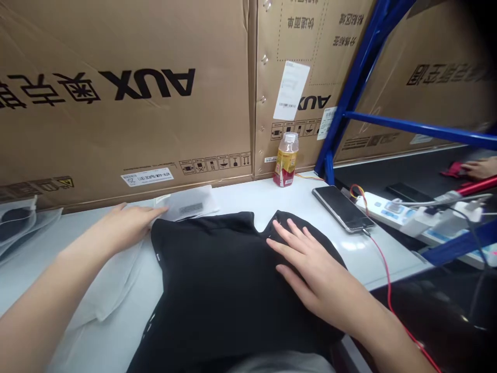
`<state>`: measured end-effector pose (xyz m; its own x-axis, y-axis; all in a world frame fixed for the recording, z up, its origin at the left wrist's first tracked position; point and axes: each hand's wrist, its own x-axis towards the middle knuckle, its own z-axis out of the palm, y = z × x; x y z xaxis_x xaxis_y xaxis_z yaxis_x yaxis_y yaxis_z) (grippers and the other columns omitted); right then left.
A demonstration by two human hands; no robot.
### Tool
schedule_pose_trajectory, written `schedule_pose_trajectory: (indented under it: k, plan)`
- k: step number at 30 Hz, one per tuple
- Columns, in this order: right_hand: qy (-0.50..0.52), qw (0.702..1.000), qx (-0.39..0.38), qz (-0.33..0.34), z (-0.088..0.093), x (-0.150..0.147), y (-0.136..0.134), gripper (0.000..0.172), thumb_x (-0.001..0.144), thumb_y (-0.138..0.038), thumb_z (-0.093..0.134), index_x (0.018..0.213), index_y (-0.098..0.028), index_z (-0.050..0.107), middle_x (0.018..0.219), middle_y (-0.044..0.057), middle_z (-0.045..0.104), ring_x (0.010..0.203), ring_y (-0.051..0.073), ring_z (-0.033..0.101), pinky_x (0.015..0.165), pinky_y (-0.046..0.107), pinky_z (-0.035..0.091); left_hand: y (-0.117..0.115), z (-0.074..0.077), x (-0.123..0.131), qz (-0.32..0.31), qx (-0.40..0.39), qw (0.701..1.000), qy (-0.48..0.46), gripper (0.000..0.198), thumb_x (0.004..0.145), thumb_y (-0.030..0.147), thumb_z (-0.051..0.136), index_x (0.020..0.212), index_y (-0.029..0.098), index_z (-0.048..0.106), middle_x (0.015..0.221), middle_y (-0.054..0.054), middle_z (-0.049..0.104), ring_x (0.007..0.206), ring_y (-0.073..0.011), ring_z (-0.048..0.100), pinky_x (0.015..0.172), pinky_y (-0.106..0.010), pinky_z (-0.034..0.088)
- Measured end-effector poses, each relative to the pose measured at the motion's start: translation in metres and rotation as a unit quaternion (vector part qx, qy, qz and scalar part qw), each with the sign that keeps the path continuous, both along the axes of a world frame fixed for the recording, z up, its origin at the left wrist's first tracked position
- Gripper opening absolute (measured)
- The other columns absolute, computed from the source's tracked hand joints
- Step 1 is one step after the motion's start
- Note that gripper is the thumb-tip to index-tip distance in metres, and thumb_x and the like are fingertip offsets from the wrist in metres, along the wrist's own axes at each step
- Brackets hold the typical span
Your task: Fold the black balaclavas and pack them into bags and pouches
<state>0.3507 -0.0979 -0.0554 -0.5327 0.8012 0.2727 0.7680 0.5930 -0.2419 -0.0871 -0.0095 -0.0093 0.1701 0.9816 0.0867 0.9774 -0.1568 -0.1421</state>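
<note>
Black garment (217, 290) is spread on a white table (240, 194), with no fold visible in it and its far edge lying just beside a barcoded paper sheet (190, 204). The right hand (310, 269) is pressed flat upon the garment, fingers spread, with nothing clamped. The left hand (130, 225) is held open at the garment's far-left edge, its fingertips against the sheet. A translucent plastic bag (111, 274) is laid beneath the left forearm, beside the garment.
</note>
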Motion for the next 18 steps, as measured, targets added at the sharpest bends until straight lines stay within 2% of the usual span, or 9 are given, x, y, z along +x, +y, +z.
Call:
schedule_pose_trajectory:
  k: [3,7,9,12,15,16,18]
  plan:
    - [0.005,1.000,-0.009,0.006,-0.001,0.000,0.000,0.049,0.107,-0.024,0.046,0.156,-0.029,0.048,0.173,0.001,0.028,0.160,0.033,0.022,0.126,0.063,0.034,-0.002,0.004,0.004,-0.037,-0.013,0.999,0.032,0.041,0.100,0.016,0.044,0.128,0.027,0.072,0.121,-0.001,0.079,0.115,-0.0243,0.069,0.113,-0.045,0.037]
    - [0.011,1.000,-0.017,0.007,-0.002,0.000,-0.001,0.049,0.107,-0.026,0.047,0.156,-0.029,0.048,0.173,0.001,0.028,0.160,0.033,0.022,0.126,0.063,0.035,-0.004,0.010,-0.001,-0.054,0.019,0.997,0.053,0.035,0.102,0.022,0.042,0.101,0.023,0.077,0.108,0.001,0.079,0.109,-0.0214,0.069,0.105,-0.034,0.040]
    - [0.007,1.000,-0.021,0.005,-0.003,0.001,-0.001,0.049,0.107,-0.026,0.048,0.156,-0.029,0.048,0.173,0.002,0.029,0.160,0.033,0.023,0.125,0.063,0.035,-0.004,0.017,-0.009,-0.040,0.060,0.996,0.058,0.035,0.102,0.029,0.042,0.098,0.021,0.076,0.105,0.000,0.077,0.109,-0.0225,0.069,0.102,-0.034,0.041]
    - [0.001,0.999,-0.034,0.006,-0.005,0.003,0.000,0.049,0.106,-0.025,0.049,0.155,-0.028,0.051,0.172,0.003,0.031,0.159,0.034,0.025,0.125,0.064,0.035,-0.006,0.036,-0.024,0.003,0.141,0.988,0.058,0.040,0.101,0.039,0.039,0.097,0.016,0.072,0.102,-0.001,0.072,0.110,-0.0250,0.068,0.103,-0.037,0.040]
    - [0.004,0.999,-0.049,0.010,-0.008,0.004,0.001,0.048,0.105,-0.025,0.050,0.153,-0.028,0.054,0.171,0.003,0.033,0.159,0.035,0.026,0.125,0.064,0.035,-0.018,0.049,-0.027,0.044,0.203,0.977,0.047,0.049,0.101,0.048,0.033,0.097,0.015,0.067,0.107,0.000,0.065,0.110,-0.0237,0.065,0.100,-0.035,0.041]
    - [0.007,0.998,-0.053,0.010,-0.009,0.005,0.001,0.047,0.105,-0.025,0.051,0.152,-0.029,0.055,0.171,0.003,0.033,0.159,0.035,0.026,0.125,0.064,0.035,-0.025,0.048,-0.024,0.050,0.205,0.977,0.039,0.048,0.101,0.050,0.033,0.099,0.016,0.066,0.110,0.001,0.064,0.106,-0.0212,0.065,0.096,-0.031,0.042]
    - [0.015,0.998,-0.059,0.011,-0.010,0.006,0.000,0.047,0.105,-0.025,0.052,0.152,-0.029,0.055,0.171,0.003,0.034,0.159,0.035,0.026,0.125,0.064,0.035,-0.044,0.036,-0.013,0.044,0.171,0.984,0.022,0.041,0.100,0.049,0.038,0.100,0.020,0.067,0.114,0.002,0.065,0.092,-0.0151,0.066,0.082,-0.023,0.042]
